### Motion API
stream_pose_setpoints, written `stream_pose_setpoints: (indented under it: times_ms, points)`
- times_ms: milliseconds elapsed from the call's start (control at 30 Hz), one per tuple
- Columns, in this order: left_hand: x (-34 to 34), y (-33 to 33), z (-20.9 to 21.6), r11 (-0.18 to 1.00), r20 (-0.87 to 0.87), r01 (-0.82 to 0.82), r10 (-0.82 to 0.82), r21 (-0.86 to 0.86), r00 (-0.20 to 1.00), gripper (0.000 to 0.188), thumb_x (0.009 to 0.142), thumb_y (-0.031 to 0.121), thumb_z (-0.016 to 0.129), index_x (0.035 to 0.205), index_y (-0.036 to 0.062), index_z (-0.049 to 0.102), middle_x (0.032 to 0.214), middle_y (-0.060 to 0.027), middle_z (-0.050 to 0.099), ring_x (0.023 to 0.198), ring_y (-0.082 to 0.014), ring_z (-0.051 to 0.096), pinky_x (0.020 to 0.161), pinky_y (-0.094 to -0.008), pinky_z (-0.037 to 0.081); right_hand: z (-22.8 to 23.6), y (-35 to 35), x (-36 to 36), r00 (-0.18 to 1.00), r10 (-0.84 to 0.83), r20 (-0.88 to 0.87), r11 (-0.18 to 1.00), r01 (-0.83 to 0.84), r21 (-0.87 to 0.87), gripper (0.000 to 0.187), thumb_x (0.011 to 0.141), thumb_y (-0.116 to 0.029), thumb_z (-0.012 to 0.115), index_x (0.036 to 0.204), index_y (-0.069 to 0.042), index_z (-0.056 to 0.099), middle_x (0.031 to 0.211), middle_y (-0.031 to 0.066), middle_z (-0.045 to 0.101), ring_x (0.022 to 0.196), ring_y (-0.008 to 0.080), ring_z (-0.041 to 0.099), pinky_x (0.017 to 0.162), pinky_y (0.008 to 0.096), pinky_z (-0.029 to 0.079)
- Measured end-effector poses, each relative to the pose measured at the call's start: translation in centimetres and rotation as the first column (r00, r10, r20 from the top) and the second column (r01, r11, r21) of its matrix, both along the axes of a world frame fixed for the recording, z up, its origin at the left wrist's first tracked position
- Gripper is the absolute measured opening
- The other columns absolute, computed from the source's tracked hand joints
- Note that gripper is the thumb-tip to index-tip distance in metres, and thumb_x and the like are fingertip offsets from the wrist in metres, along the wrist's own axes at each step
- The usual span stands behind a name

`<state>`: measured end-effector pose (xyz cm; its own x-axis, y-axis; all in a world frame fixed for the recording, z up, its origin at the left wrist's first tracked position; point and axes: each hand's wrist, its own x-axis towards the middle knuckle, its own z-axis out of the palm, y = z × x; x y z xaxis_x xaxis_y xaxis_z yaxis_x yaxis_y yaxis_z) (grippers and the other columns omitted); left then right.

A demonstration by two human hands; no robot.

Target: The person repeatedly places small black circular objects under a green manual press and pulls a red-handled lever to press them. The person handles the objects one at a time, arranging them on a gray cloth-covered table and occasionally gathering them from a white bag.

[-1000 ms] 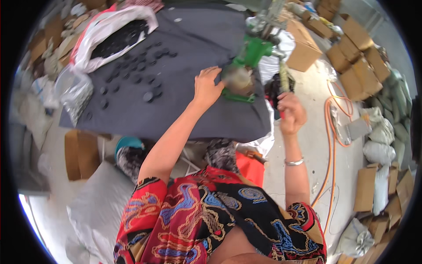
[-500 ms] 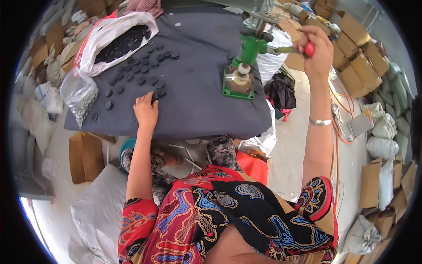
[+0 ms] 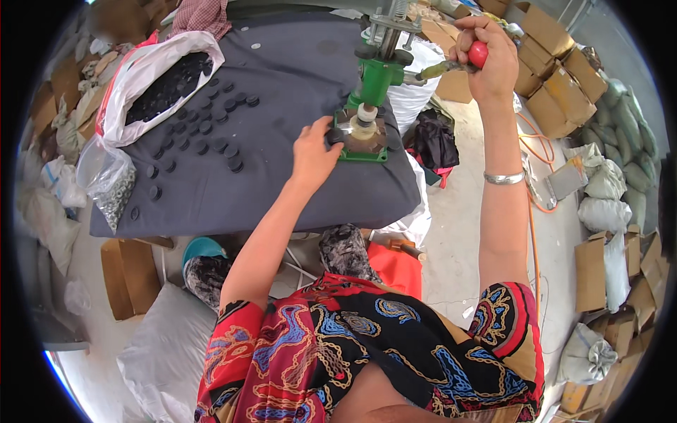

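Note:
My left hand (image 3: 314,156) is at the left edge of the green hand press (image 3: 370,86), thumb and fingers closed on a round black cap (image 3: 334,136). The cap sits beside the pale round die (image 3: 363,130) on the press base, under the white-tipped ram. My right hand (image 3: 495,67) is raised at the right, fingers wrapped round the red ball knob (image 3: 478,53) of the press lever. Several loose black caps (image 3: 202,147) lie spread over the dark tablecloth (image 3: 282,77), left of the press.
An open white sack (image 3: 151,120) of black caps lies at the table's far left. Next to it is a clear bag (image 3: 116,194) of small metal parts. An orange hose (image 3: 534,240) runs along the floor at the right, near cardboard boxes (image 3: 560,109) and stacked sacks.
My left hand has moved right from the loose caps to the press base, carrying a black cap. My right hand stays on the lever knob. The whole view has shifted slightly.

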<state>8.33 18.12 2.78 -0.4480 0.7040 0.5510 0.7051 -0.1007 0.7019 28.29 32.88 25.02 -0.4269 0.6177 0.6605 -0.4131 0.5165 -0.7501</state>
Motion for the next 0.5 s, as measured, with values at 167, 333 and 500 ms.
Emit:
stream_pose_setpoints:
  times_ms: [167, 333, 500]
  points:
    - [1.2, 4.6, -0.5, 0.999, -0.079, -0.016, 0.012, -0.051, 0.997, 0.061, 0.069, 0.01, 0.075, 0.126, 0.0034, 0.051, 0.103, -0.016, 0.066, 0.096, -0.0334, 0.061, 0.083, -0.0428, 0.049, 0.2, -0.6, -0.6, 0.997, 0.046, -0.056, 0.999, -0.047, -0.005, 0.029, 0.083, -0.01, 0.042, 0.09, 0.01, 0.063, 0.06, 0.0108, 0.053, 0.051, 0.0159, 0.046, 0.055, 0.0322, 0.047]
    - [1.6, 6.6, -0.8, 0.999, -0.012, 0.003, -0.004, -0.042, 1.0, 0.063, 0.07, 0.011, 0.076, 0.126, 0.0003, 0.05, 0.107, -0.0177, 0.067, 0.1, -0.0339, 0.063, 0.086, -0.0418, 0.049, -0.6, -1.0, -0.2, 0.995, 0.056, -0.087, 0.998, -0.056, 0.002, 0.029, 0.083, -0.009, 0.042, 0.089, 0.01, 0.062, 0.059, 0.0108, 0.053, 0.051, 0.0164, 0.047, 0.055, 0.0321, 0.046]
    - [2.1, 7.5, -0.6, 0.995, 0.131, 0.022, -0.009, -0.096, 0.991, 0.068, 0.071, 0.011, 0.077, 0.13, -0.003, 0.047, 0.111, -0.0196, 0.067, 0.103, -0.033, 0.064, 0.088, -0.0387, 0.049, -2.7, -2.8, 0.6, 0.993, 0.061, -0.097, 0.998, -0.059, 0.024, 0.028, 0.083, -0.009, 0.04, 0.088, 0.01, 0.061, 0.059, 0.0107, 0.052, 0.052, 0.0164, 0.048, 0.056, 0.0315, 0.046]
